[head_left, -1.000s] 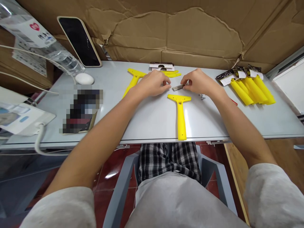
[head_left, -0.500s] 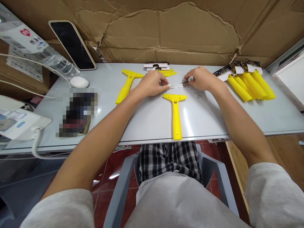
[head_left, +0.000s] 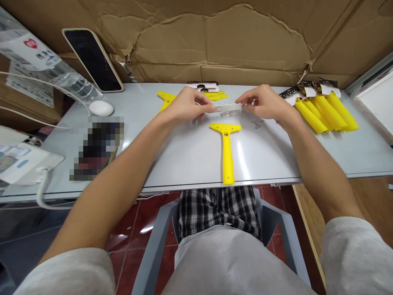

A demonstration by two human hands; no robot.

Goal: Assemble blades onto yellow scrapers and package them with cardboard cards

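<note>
My left hand [head_left: 190,105] is closed, with finger and thumb pinching the left end of a thin metal strip [head_left: 226,108]. My right hand [head_left: 263,101] is closed at the right end of the strips, its fingertips partly hiding them. Another metal strip [head_left: 231,112] slants below the first, its left end apart from my left hand. Just in front of both hands lies a yellow scraper handle [head_left: 227,155], its wide head towards the strips. Small screws [head_left: 257,124] are scattered beneath my right hand.
Packed yellow scrapers [head_left: 327,112] lie at the right. More yellow parts [head_left: 215,96] and black-and-white cards [head_left: 203,86] sit behind my left hand; another yellow handle [head_left: 166,99] is partly covered by it. Phone [head_left: 92,59], bottle [head_left: 55,65] and power strip [head_left: 30,162] stand left.
The metal strips have come apart at their left ends, one now angled below the other. My left hand has shifted slightly left and turned, covering more of the yellow handle behind it.
</note>
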